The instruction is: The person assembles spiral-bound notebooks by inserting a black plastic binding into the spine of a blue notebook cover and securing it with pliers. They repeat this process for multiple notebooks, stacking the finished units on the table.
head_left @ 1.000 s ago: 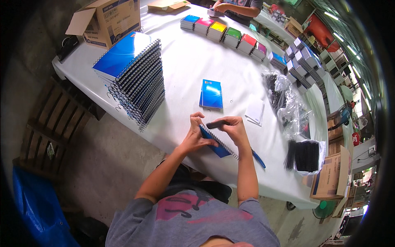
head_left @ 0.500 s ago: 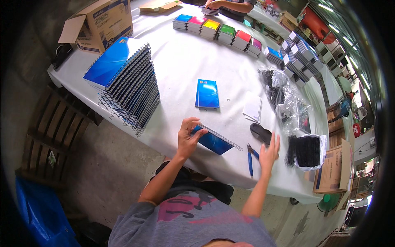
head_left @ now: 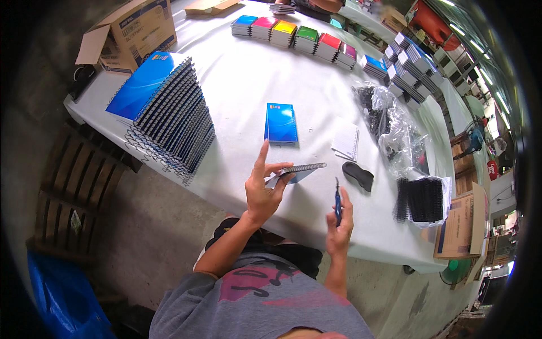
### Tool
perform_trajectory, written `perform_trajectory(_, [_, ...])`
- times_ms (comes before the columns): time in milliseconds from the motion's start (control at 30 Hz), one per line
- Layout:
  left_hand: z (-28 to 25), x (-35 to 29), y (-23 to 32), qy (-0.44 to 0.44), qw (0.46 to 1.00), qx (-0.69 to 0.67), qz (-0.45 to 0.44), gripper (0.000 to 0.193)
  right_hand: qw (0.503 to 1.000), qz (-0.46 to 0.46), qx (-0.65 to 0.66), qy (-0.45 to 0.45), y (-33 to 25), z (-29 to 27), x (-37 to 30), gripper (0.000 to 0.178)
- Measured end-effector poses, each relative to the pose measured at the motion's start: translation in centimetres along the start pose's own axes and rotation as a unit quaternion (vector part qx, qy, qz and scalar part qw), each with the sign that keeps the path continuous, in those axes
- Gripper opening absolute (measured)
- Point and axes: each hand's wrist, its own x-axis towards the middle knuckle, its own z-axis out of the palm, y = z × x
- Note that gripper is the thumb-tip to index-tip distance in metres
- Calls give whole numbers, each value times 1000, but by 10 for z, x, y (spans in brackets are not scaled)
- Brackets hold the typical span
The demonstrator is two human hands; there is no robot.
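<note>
My left hand [head_left: 261, 199] grips a blue spiral notebook [head_left: 305, 168] over the table's near edge, tilted so its wire coil faces up. That hand's index finger points away from the grip. To the right, my right hand [head_left: 340, 230] is closed on blue-handled pliers [head_left: 338, 204], their tip pointing up and away from me. Beyond my left hand another blue notebook [head_left: 281, 122] lies flat. A dark, curved object [head_left: 358, 176], whose kind I cannot tell, rests just past the pliers, and a small white spiral pad [head_left: 346, 141] lies behind it.
A tall stack of blue spiral notebooks [head_left: 175, 121] stands at left, before an open carton [head_left: 138, 39]. Coloured notebooks [head_left: 306, 34] line the far side near another person's arm [head_left: 327, 4]. At right are clear plastic wrapping [head_left: 392, 135], black coils [head_left: 420, 200] and a carton [head_left: 458, 223].
My right hand has picked up the pliers from the table and moved left. My left hand has lifted and turned the notebook from cover-up to nearly edge-on.
</note>
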Motion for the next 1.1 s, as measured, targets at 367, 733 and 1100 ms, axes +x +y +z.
perform_trajectory(367, [-9, -1, 5, 12, 1000, -14, 24, 80, 975, -134, -162, -68, -63, 13, 18, 44])
perform_trajectory(733, [-13, -3, -4, 15, 968, 55, 244, 65, 774, 252, 471, -340, -42, 1, 13, 50])
perform_trajectory(1100, [-17, 9, 5, 150, 967, -205, -10, 66, 935, 103, -321, -110, 7, -9, -1, 51])
